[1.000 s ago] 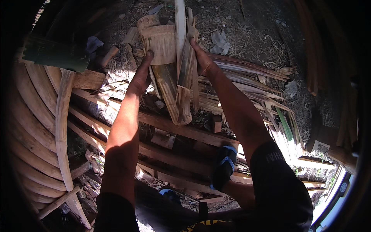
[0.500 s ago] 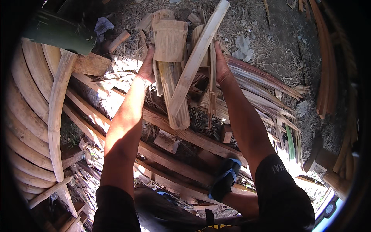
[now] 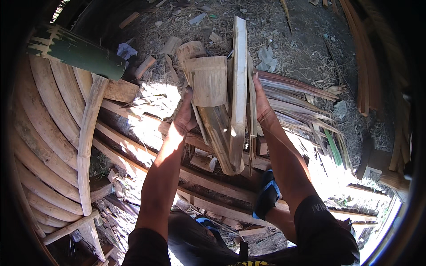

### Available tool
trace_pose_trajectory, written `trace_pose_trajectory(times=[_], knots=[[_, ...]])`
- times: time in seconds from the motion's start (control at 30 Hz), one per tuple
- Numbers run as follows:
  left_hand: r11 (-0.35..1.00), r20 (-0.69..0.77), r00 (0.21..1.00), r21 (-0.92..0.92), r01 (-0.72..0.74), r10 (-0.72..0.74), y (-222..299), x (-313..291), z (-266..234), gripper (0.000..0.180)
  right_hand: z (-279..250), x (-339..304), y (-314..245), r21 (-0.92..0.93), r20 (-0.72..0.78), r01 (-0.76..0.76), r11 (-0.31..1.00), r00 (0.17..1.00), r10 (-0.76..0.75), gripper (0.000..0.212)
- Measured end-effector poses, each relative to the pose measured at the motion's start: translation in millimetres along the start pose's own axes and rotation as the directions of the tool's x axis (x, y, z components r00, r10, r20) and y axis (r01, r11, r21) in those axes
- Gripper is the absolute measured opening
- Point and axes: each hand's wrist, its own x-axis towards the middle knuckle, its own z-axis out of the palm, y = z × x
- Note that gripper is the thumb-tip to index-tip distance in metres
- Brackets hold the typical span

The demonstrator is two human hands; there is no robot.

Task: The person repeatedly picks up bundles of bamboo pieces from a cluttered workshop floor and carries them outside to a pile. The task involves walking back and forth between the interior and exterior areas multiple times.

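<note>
Between both palms I hold a bundle of split bamboo and wood pieces off the ground. My left hand (image 3: 185, 114) presses on its left side, and my right hand (image 3: 262, 99) grips the right side; fingers of both are partly hidden. In the bundle, a short, broad curved bamboo piece (image 3: 206, 82) lies over a longer bamboo length (image 3: 217, 133). A long, pale wooden strip (image 3: 239, 71) stands nearly upright along the right of it. Thin slats (image 3: 252, 97) rest against my right palm. Another curved piece (image 3: 191, 49) shows behind at the top.
Curved bamboo slats (image 3: 53, 146) form a rack at the left, under a green bamboo section (image 3: 84, 55). Wooden beams (image 3: 217, 188) run beneath my arms. Dry leaf stalks (image 3: 297, 95) lie right of my right hand. Wood scraps and plastic bits (image 3: 266, 57) litter the dirt floor.
The bundle and both hands have come nearer to me and somewhat right. The pale strip, slanted across the bundle before, now stands almost upright. The view has shifted too.
</note>
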Motion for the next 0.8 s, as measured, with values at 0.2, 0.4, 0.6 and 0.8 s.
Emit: trace_pose_trajectory(times=[0.2, 0.4, 0.6, 0.8], knots=[[0.989, 0.063, 0.992, -0.099, 0.111, -0.105, 39, -119, 66, 0.087, 80, -142, -5, -0.072, -0.117, 0.081, 0.994, 0.989, -0.089, 0.081], [0.963, -0.044, 0.97, -0.134, 0.232, -0.24, 95, -277, 148, 0.093, 204, -305, -25, -0.118, -0.106, 0.079, 0.99, 0.99, -0.092, 0.085], [0.932, -0.066, 0.96, -0.265, 0.247, -0.273, 132, -449, 217, 0.093, 298, -446, -34, -0.041, -0.047, -0.195, 0.98, 0.98, 0.193, 0.061], [0.921, -0.141, 0.973, -0.369, 0.12, -0.183, 156, -626, 288, 0.09, 356, -565, -10, -0.12, -0.003, -0.386, 0.915, 0.922, 0.388, 0.058]])
